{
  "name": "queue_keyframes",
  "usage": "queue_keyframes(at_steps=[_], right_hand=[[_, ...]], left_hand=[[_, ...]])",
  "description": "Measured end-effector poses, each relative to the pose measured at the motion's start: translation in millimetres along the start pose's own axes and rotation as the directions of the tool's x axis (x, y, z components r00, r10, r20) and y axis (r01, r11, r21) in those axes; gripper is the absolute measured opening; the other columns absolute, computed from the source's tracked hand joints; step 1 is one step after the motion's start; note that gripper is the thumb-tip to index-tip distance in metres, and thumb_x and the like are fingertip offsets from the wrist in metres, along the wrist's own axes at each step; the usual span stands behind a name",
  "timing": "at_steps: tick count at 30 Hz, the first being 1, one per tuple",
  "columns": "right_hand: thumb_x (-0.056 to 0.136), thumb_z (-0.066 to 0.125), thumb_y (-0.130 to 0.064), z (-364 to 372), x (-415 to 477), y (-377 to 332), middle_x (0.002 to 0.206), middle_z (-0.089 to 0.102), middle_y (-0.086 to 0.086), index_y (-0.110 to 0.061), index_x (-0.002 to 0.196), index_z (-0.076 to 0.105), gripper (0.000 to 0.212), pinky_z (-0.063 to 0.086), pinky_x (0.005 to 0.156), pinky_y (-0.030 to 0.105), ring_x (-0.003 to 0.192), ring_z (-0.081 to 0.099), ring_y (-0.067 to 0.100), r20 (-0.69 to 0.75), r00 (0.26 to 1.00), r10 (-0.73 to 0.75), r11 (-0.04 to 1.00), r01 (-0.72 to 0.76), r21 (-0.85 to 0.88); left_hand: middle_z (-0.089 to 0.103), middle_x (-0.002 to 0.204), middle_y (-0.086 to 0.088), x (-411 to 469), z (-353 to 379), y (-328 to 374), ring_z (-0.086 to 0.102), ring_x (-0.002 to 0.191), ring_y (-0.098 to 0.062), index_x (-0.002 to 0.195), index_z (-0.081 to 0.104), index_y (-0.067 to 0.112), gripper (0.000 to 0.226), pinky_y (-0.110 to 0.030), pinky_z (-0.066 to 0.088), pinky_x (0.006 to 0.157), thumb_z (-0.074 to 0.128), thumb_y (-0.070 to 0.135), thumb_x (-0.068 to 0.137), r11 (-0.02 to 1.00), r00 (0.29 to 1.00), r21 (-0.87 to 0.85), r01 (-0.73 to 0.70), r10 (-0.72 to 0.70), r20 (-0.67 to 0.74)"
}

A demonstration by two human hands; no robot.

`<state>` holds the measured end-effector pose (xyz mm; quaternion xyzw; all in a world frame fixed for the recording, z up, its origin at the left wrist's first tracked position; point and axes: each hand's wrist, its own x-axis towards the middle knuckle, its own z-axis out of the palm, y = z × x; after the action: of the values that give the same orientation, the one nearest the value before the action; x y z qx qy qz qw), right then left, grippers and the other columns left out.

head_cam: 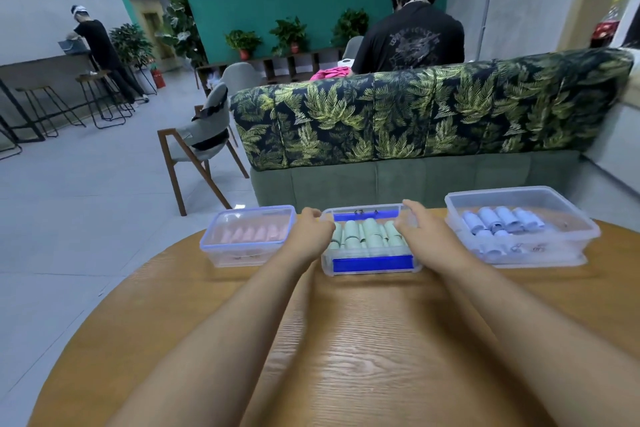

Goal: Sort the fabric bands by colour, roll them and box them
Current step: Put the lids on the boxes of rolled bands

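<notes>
Three boxes (242,253) are lined up on the table (363,340), backed by a leaf-print sofa (415,114). Which is gripped?

The middle box (372,263), filled with green rolls (367,236): its sides are clasped by the left hand (313,229) and right hand (424,232), arms outstretched.

one head-worn view, wide-angle, straight lines bowed toward edges. faces forward and down across round wooden bench (363,340), near edge under lens. middle box (372,273) at bench far edge, centre frame. sofa (415,121) and room beyond fill upper half.
</notes>
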<state>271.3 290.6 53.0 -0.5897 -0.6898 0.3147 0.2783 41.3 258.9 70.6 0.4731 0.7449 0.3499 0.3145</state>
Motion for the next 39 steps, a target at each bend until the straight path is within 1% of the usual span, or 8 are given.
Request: queue_keyframes(at_steps=[4,9,18,23,27,32,36,39], right_hand=[[0.106,0.054,-0.033,-10.2,-23.2,-7.0,0.136,0.056,-0.004,-0.033,0.161,0.037,0.057,0.054,0.075,0.027,0.125,0.063,0.028,-0.043,0.999,0.012,0.992,-0.007,0.123],[0.104,0.061,-0.029,-18.2,-74.8,-6.5,0.159,0.050,-0.006,-0.028,0.157,0.047,0.055,0.040,0.117,0.038,0.141,0.051,0.015,-0.067,0.997,-0.024,0.975,0.038,0.218],[0.097,0.063,-0.027,-11.5,-148.4,12.2,0.147,0.057,-0.015,-0.034,0.148,0.055,0.052,0.051,0.110,0.041,0.129,0.059,0.008,0.013,0.998,0.054,0.962,-0.055,0.268],[0.098,0.055,-0.028,-23.4,-105.8,16.5,0.129,0.065,-0.004,-0.027,0.135,0.060,0.037,0.053,0.105,0.049,0.116,0.066,0.021,0.022,0.990,0.142,0.981,-0.143,0.130],[0.096,0.048,-0.016,-17.0,-36.8,20.8,0.091,0.062,0.010,-0.015,0.085,0.060,0.016,0.049,0.077,0.040,0.081,0.056,0.024,0.078,0.968,0.238,0.971,-0.238,-0.007],[0.089,0.048,-0.008,-3.7,13.7,20.9,0.071,0.048,0.007,-0.020,0.073,0.049,0.021,0.028,0.055,0.031,0.058,0.035,0.019,0.113,0.934,0.338,0.930,-0.350,0.108],[0.080,0.053,-0.018,-1.7,30.2,32.1,0.084,0.057,0.009,-0.016,0.092,0.064,0.017,0.039,0.062,0.032,0.066,0.045,0.019,0.184,0.908,0.375,0.861,-0.416,0.294],[0.085,0.059,-0.032,-15.7,12.4,19.8,0.097,0.076,0.005,-0.006,0.101,0.076,0.035,0.049,0.082,0.034,0.082,0.065,0.018,0.149,0.938,0.312,0.850,-0.346,0.398]], left_hand=[[0.057,0.122,0.006,-26.0,-11.9,2.1,0.055,0.097,-0.003,0.142,0.052,0.019,0.046,-0.027,0.042,0.076,0.059,0.017,0.097,0.984,0.998,-0.177,-0.032,0.021,-0.067],[0.064,0.115,0.005,-81.1,-29.1,-17.8,0.059,0.100,-0.007,0.125,0.060,0.020,0.029,-0.031,0.045,0.078,0.062,0.018,0.096,0.962,0.997,-0.268,-0.046,0.029,-0.066],[0.072,0.109,0.000,-144.0,-31.9,-75.6,0.070,0.105,-0.024,0.107,0.063,0.027,0.044,-0.052,0.056,0.099,0.069,0.049,0.068,0.975,0.999,-0.220,0.043,-0.038,0.026],[0.071,0.111,-0.008,-102.5,-39.1,-58.6,0.070,0.102,-0.027,0.117,0.063,0.018,0.042,-0.050,0.059,0.095,0.053,0.052,0.095,1.000,0.997,-0.009,0.021,-0.020,0.068],[0.068,0.114,-0.014,-48.8,-31.3,-27.6,0.072,0.102,-0.031,0.109,0.059,0.016,0.036,-0.048,0.060,0.097,0.040,0.046,0.108,0.990,0.979,0.083,0.116,-0.128,0.156],[0.077,0.102,-0.016,0.5,-7.0,-24.5,0.072,0.085,-0.030,0.098,0.071,0.010,0.052,-0.036,0.059,0.085,0.038,0.048,0.110,0.980,0.960,0.096,0.172,-0.189,0.209],[0.073,0.091,-0.012,12.7,-2.8,-30.3,0.061,0.074,-0.027,0.089,0.070,0.013,0.048,-0.032,0.047,0.072,0.040,0.045,0.107,0.984,0.964,0.083,0.160,-0.173,0.200],[0.069,0.105,-0.005,5.9,-9.7,-28.6,0.063,0.091,-0.023,0.100,0.068,0.019,0.038,-0.035,0.051,0.086,0.040,0.043,0.107,0.995,0.981,0.002,0.104,-0.103,0.165]])
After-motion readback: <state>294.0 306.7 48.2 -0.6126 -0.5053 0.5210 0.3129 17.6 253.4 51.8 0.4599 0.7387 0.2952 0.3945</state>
